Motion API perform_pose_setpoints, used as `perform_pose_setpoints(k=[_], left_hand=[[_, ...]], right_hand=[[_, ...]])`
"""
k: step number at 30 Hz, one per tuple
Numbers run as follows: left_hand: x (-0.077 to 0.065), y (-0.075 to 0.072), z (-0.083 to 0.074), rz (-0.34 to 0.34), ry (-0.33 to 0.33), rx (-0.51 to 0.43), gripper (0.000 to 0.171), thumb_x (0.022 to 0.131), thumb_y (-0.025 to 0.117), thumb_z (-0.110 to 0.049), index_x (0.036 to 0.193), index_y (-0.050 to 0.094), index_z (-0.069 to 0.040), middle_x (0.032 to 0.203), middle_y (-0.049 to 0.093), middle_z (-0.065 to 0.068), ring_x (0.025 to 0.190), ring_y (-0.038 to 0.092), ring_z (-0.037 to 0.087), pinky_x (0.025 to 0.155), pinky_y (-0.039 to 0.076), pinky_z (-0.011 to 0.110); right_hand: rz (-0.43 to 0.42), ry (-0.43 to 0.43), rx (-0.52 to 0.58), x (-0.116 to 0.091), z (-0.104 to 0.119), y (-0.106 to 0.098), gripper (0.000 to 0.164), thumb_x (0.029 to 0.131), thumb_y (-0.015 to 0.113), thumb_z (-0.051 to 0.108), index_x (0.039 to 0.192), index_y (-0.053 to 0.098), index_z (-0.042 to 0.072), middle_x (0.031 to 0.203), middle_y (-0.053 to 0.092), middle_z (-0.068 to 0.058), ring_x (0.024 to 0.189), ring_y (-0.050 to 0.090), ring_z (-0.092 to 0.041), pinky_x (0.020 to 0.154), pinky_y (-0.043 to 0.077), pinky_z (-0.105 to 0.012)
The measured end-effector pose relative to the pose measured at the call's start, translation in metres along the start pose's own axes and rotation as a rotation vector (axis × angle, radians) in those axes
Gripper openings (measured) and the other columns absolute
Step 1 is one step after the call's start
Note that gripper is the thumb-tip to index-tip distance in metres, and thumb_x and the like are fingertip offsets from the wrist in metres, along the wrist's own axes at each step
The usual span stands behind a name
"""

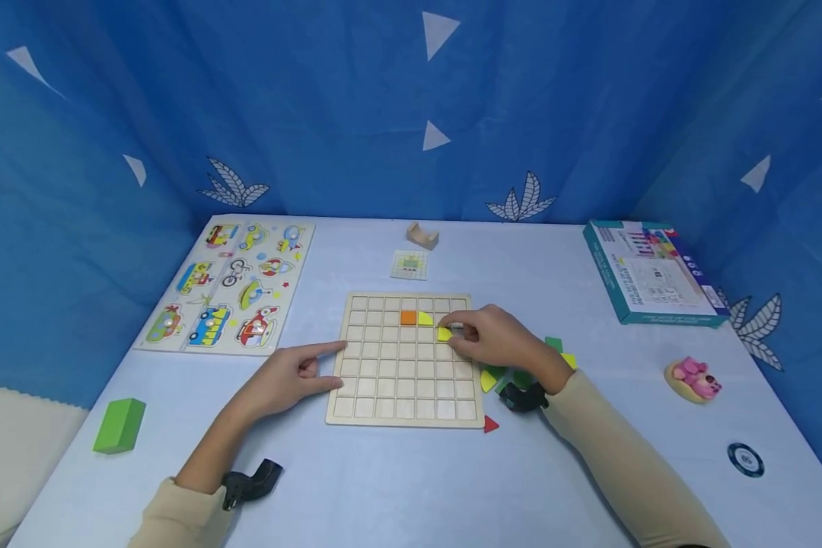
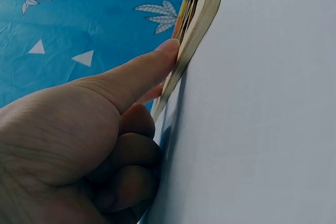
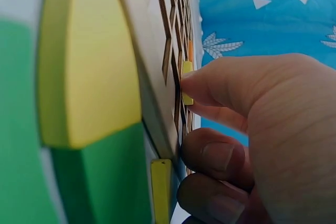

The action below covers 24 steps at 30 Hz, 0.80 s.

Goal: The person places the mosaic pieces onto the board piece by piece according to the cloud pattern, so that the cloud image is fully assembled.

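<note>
A square wooden grid board (image 1: 383,411) lies on the table. My left hand (image 1: 281,382) presses its left edge with straight thumb and index finger, the other fingers folded in; in the left wrist view the thumb tip touches the board's side. My right hand (image 1: 496,335) pinches a small yellow block (image 1: 444,334) between thumb and index finger at the board's right part; fingertips partly cover the block. To the upper left of it, an orange square block (image 1: 408,317) and a yellow round-cornered block (image 1: 425,318) sit side by side in the grid.
Loose green and yellow blocks (image 3: 100,61) lie by the board's right edge, partly under my right wrist. A red triangle (image 1: 491,425) is at its lower right corner. A pattern card (image 1: 409,265), wooden holder (image 1: 422,236), vehicle puzzle (image 1: 226,289), box (image 1: 657,274) and green block (image 1: 119,426) surround it.
</note>
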<state>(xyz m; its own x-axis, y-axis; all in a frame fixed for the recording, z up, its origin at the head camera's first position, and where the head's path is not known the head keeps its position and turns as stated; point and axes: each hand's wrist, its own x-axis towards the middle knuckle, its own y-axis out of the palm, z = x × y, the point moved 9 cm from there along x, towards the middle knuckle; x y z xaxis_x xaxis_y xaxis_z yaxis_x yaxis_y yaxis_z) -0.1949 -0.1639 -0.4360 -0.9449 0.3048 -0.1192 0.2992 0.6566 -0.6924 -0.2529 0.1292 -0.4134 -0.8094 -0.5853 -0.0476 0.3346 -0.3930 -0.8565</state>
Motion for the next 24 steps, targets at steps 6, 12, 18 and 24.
perform_pose_setpoints(k=[6,12,18,24], left_hand=[[0.000,0.000,-0.001,0.001,-0.010,0.003,0.060,0.084,0.085,-0.038,0.140,0.064,-0.027,0.060,0.040,-0.007,0.054,0.035,0.010,0.052,0.029,0.027],[0.000,0.000,-0.001,-0.002,-0.009,0.004,0.061,0.084,0.085,-0.038,0.140,0.064,-0.026,0.060,0.040,-0.006,0.054,0.035,0.010,0.051,0.029,0.027],[-0.001,0.001,-0.001,0.001,-0.003,-0.001,0.062,0.084,0.085,-0.038,0.140,0.064,-0.023,0.060,0.041,-0.005,0.054,0.036,0.011,0.052,0.030,0.027],[-0.001,0.001,0.000,-0.001,0.005,-0.009,0.061,0.084,0.085,-0.038,0.140,0.065,-0.023,0.060,0.040,-0.006,0.054,0.035,0.010,0.052,0.030,0.028]], right_hand=[[-0.007,0.003,0.005,-0.001,0.000,-0.001,0.033,0.097,0.070,0.029,0.129,0.072,0.023,0.056,0.040,0.007,0.050,0.042,-0.013,0.053,0.032,-0.028],[-0.021,0.012,0.016,-0.001,0.000,-0.001,0.031,0.097,0.071,0.028,0.128,0.072,0.022,0.057,0.042,0.006,0.051,0.043,-0.013,0.053,0.032,-0.028],[-0.036,-0.004,0.019,-0.003,0.000,-0.005,0.033,0.094,0.075,0.035,0.124,0.074,0.022,0.057,0.043,0.007,0.051,0.043,-0.012,0.053,0.033,-0.028],[-0.130,-0.009,0.009,-0.015,-0.002,-0.030,0.034,0.094,0.077,0.031,0.125,0.074,0.018,0.059,0.047,0.007,0.053,0.044,-0.012,0.050,0.034,-0.028]])
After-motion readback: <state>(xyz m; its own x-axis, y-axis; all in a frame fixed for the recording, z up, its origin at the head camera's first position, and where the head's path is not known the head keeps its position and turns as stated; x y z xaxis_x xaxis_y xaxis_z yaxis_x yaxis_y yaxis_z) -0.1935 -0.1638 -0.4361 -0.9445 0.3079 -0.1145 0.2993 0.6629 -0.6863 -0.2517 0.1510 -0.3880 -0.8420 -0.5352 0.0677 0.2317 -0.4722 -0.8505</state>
